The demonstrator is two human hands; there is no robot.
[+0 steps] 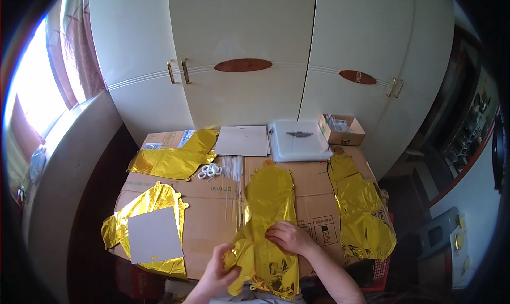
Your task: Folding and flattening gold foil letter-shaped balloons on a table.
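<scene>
A flat gold foil balloon (270,198) lies lengthwise in front of me, its near end reaching the table's front edge. My right hand (288,237) is on its middle, fingers bent and drawn together on the foil. At the balloon's lower left edge is my left hand (219,269), thumb and fingers apart beside a raised flap of foil. Whether those fingertips touch the flap is hard to see. To the left, a grey card (155,235) covers part of another gold foil balloon (169,195).
Flattened cardboard (212,208) covers the table. Further gold foil balloons lie at the far left (178,160) and right (358,203). White ribbon rolls (210,170), clear straws (231,167), grey cards (241,140), a clear plastic pack (298,142) and a small carton (344,136) stand toward the back.
</scene>
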